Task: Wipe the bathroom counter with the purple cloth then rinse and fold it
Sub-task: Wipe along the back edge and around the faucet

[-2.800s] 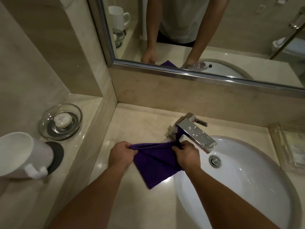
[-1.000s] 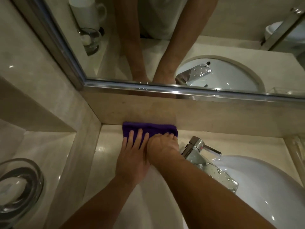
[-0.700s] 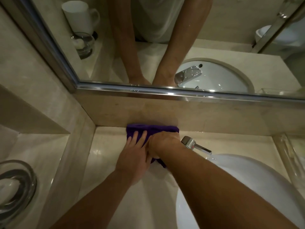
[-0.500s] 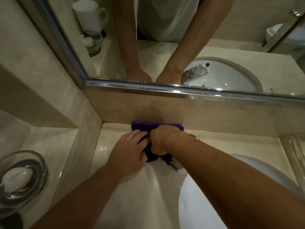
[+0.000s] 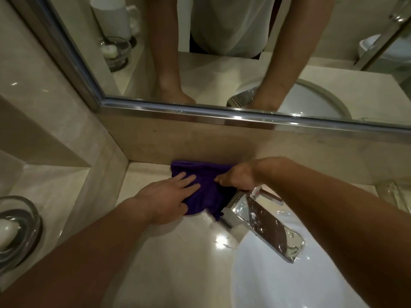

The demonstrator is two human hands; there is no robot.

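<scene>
Partly the cloth (image 5: 209,196) is hidden: its right end runs under the right hand (image 5: 239,176) and behind the tap (image 5: 262,221). At lower left the dish (image 5: 15,230) is cut off by the frame edge. One cloth lies bunched at mid-frame on the counter (image 5: 178,252), against the back wall. On its left half the left hand (image 5: 164,196) lies flat, fingers (image 5: 188,178) straight. The right hand's fingers curl on its right edge and pinch it, their tips mostly out of sight. Two hands, one tap, one basin (image 5: 278,285).
</scene>
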